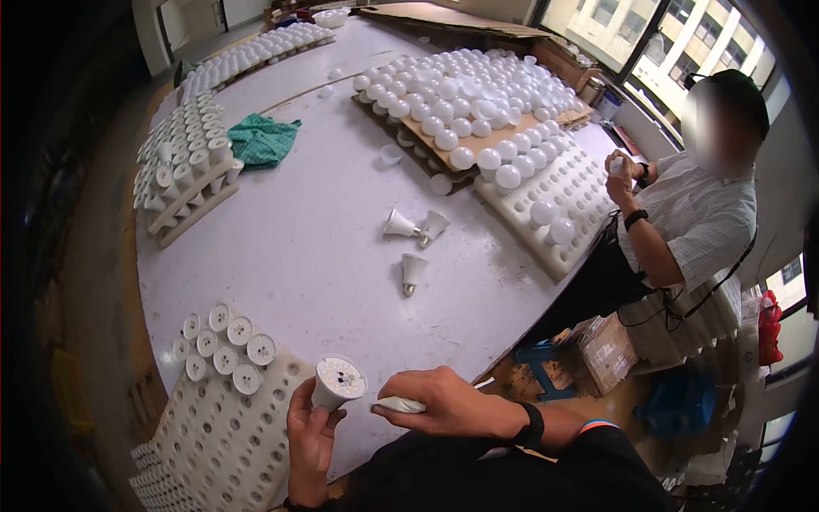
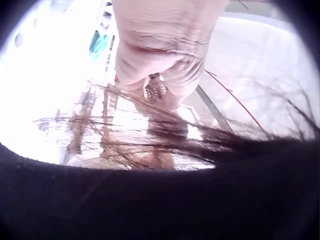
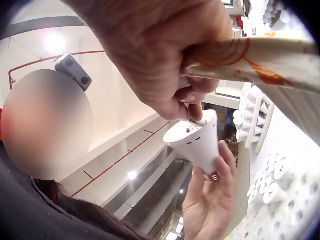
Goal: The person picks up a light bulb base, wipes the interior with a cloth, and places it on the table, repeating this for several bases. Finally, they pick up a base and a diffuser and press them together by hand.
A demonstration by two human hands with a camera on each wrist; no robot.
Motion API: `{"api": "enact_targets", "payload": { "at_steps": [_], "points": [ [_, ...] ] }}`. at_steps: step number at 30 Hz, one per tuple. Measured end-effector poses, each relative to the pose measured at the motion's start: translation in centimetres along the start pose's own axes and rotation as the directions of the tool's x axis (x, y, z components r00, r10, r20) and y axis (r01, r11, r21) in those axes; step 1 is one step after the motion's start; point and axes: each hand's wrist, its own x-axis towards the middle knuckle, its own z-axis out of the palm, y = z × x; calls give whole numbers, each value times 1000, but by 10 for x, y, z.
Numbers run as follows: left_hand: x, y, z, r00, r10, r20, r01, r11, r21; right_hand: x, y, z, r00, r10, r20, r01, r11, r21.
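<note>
At the near edge of a pale, scuffed tabletop (image 1: 333,277), the left hand (image 1: 310,439) holds a white, cone-shaped lamp base (image 1: 338,386), its fingers and thumb around the narrow lower part. The lamp base is raised near the foam tray, wide end up and slightly tilted, showing a round disc dotted with small yellowish chips; the right wrist view shows its metal screw cap by the fingers. The right hand (image 1: 456,405) is curled around a pale, flexible-looking packet with orange markings (image 1: 401,404), its end just beside the rim of the lamp base; whether they touch cannot be told.

At the near left lies a white foam tray with rows of round holes (image 1: 294,369), nine similar white bases (image 1: 225,358) standing at its far end. Near the middle, three loose white bases (image 1: 413,271) lie on their sides, two close together. At the far left, a green cloth (image 1: 263,141) lies beside stacked rows of white bases (image 1: 183,162). At the far right, many frosted white domes (image 1: 461,107) cover brown cardboard, and a person in a pale patterned shirt (image 1: 704,209) stands there.
</note>
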Motion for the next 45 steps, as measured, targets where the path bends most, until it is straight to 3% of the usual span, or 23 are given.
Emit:
{"api": "enact_targets", "payload": {
  "at_steps": [1,3,5,7,9,12,13,15,16,17,18,22,24,28,29,32,33,37,38,40,41,43,45],
  "points": [
    [12,-13,-8,1000,-3,27,3,1000,-6,-3,5,-1,999,29,-14,-29,1000,10],
    [36,-43,-19,942,-336,25,336,941,-43,-9,11,-12,997,64,-36,-63,998,17],
    [56,-75,-17,911,-410,46,411,912,-11,-16,14,-23,990,48,-133,-34,994,108],
    [85,-118,-24,858,-505,99,498,863,89,-22,17,-38,987,119,-106,-106,988,116],
    [107,-147,-24,849,-515,116,497,854,150,-29,22,-51,976,197,-97,-184,975,124],
    [135,-165,17,852,-522,47,510,847,149,-42,44,-66,985,91,-144,-58,974,218],
    [143,-172,24,833,-546,94,527,833,170,-48,53,-70,983,143,-115,-119,973,198],
    [157,-186,35,892,-436,123,400,886,236,-56,66,-81,973,152,-173,-109,966,236],
    [163,-192,42,880,-451,147,409,878,247,-59,68,-87,955,127,-266,-68,973,221],
    [168,-197,47,908,-405,101,367,890,270,-61,69,-92,932,95,-350,-23,979,203],
    [171,-197,55,935,-350,49,322,900,293,-64,75,-94,915,156,-373,-65,967,246],
    [161,-189,62,940,-334,-74,334,851,404,-74,99,-107,812,119,-572,-38,988,152],
    [152,-177,48,931,-355,-87,361,856,371,-86,106,-118,732,244,-636,-116,965,237],
    [116,-149,11,929,-288,-234,348,893,286,-107,97,-152,437,261,-861,-184,963,199],
    [102,-138,-2,923,-262,-283,335,908,253,-111,101,-153,361,221,-906,-87,975,203],
    [64,-113,-32,899,-137,-416,226,959,173,-113,99,-156,257,131,-957,-145,985,96],
    [52,-106,-41,865,-109,-489,197,972,132,-110,100,-155,264,94,-960,-127,990,62],
    [14,-92,-91,734,1,-679,12,1000,14,-91,93,-136,473,61,-879,-130,992,-1],
    [10,-90,-102,675,93,-732,-68,996,64,-86,94,-127,489,119,-864,-128,990,64],
    [8,-82,-116,570,198,-797,-137,980,145,-76,92,-110,622,152,-768,-107,988,110],
    [11,-78,-121,569,202,-797,-151,978,140,-72,93,-102,684,152,-714,-103,988,111],
    [18,-60,-123,501,389,-773,-135,918,374,-53,74,-81,801,64,-595,-31,997,67],
    [30,-50,-137,525,412,-745,-157,907,392,-36,53,-61,871,67,-487,-23,995,96]
  ]
}}
